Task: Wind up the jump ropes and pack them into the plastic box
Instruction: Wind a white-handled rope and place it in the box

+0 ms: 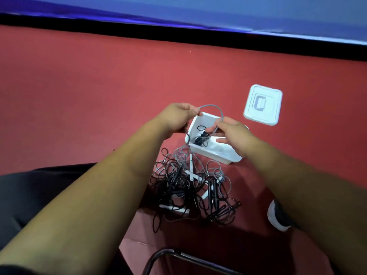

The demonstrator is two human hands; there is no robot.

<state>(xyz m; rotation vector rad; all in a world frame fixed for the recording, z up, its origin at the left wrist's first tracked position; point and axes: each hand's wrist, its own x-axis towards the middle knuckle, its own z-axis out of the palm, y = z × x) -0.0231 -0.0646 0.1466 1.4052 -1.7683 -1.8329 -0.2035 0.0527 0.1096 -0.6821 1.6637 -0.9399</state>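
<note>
Both forearms fill the lower corners of the frame, the left forearm (89,195) and the right forearm (297,185) converging toward the centre. Curled at the centre, the left hand (178,116) pinches one side of a loop of grey rope (214,106) between thumb and forefinger. The right hand (232,133) pinches the other side of that loop between thumb and fingertips, its other fingers loosely bent.

The loop arches over the white plastic box (210,153), which sits open on the red floor (99,96) just right of centre, directly beneath the hands. Inside the box lies a wound black rope (201,138). From the left hand the grey rope drops past the box's near left corner into the tangled pile (188,187) of black and grey jump ropes with white and black handles, just below the box at lower centre.

The box lid (263,105) lies flat to the upper right, apart from the box. A shoe (278,217) shows at lower right and a dark metal tube (178,255) at bottom centre. A black strip (178,35) runs under a blue surface (238,10) along the top.
</note>
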